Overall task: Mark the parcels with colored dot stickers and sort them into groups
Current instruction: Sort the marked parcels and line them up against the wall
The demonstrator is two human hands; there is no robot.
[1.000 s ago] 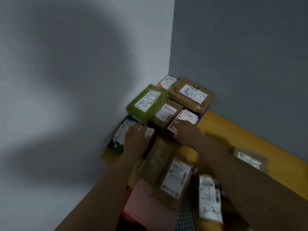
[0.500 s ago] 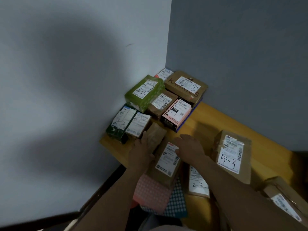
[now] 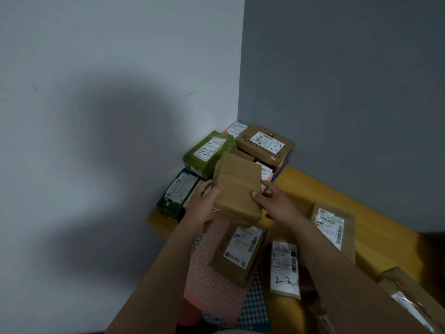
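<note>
The brown parcel (image 3: pixel 237 186) was held above the table (image 3: pixel 310 186), plain taped face up, its long axis pointing away toward the corner stack (image 3: pixel 263 143). The left hand (image 3: pixel 204 203) gripped its left edge, the right hand (image 3: pixel 274 201) its right edge, thumbs on top and both equally near, with the dotted sticker sheet (image 3: pixel 209 280) lying beneath, toward the body.

Reaches forward with both bare forearms, converging toward the grip. Holds a brown parcel (image 3: pixel 237 189) raised between the two: left hand (image 3: pixel 203 204) clasped on its left edge, thumb over the top; right hand (image 3: pixel 275 203) on its right edge, thumb on top, index finger stretched alongside.
</note>
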